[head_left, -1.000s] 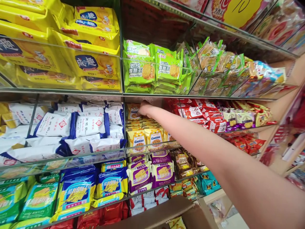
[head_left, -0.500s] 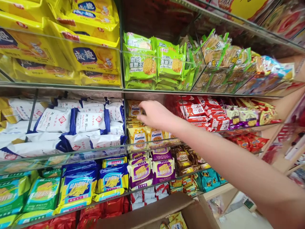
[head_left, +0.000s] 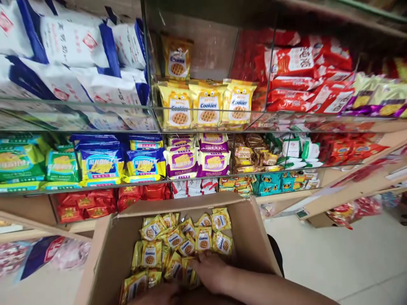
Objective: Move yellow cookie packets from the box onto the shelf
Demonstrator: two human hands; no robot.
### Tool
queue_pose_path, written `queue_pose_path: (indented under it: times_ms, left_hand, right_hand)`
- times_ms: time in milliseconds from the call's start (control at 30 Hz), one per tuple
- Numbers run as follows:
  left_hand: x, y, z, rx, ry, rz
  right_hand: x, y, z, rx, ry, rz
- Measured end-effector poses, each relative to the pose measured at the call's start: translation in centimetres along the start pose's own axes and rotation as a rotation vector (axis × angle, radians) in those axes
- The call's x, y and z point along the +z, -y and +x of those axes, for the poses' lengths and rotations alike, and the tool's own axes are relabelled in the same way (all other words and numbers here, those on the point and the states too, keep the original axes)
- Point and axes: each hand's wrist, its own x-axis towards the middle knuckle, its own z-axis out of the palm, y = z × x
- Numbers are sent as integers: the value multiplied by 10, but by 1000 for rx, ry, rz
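An open cardboard box (head_left: 251,237) sits low in front of me, holding several small yellow cookie packets (head_left: 178,241). My right hand (head_left: 210,271) is down inside the box, its fingers curled over a few packets at the near side. My left hand (head_left: 159,293) shows only partly at the bottom edge, low in the box against the packets; its fingers are hidden. On the glass shelf above, the same yellow cookie packets (head_left: 208,103) stand in a row of three, with one more (head_left: 177,57) behind them.
Glass shelves (head_left: 203,123) hold white-and-blue bags (head_left: 79,55) at the left and red packs (head_left: 299,72) at the right. Purple biscuit packs (head_left: 197,159), blue packs (head_left: 101,163) and green packs (head_left: 22,161) fill the shelf below. Pale floor (head_left: 343,258) lies to the right.
My right hand left the yellow cookie shelf and dropped into the box. The view tilted down, so the box and floor now fill the lower half.
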Motion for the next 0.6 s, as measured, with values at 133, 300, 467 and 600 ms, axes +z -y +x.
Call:
queue_pose_path:
  times_ms: [133, 300, 467, 600]
  left_hand:
    - [-1, 4, 6, 9, -6, 9]
    - [-13, -10, 8, 48, -237, -149]
    - [-32, -46, 9, 172, -461, -452]
    - [-33, -72, 4, 183, -577, -613]
  right_hand:
    - [-11, -5, 3, -22, -1, 31]
    - [-43, -14, -10, -55, -210, 182]
    - [-71, 3, -31, -34, -451, 875]
    - [-80, 21, -33, -1, -796, 1120]
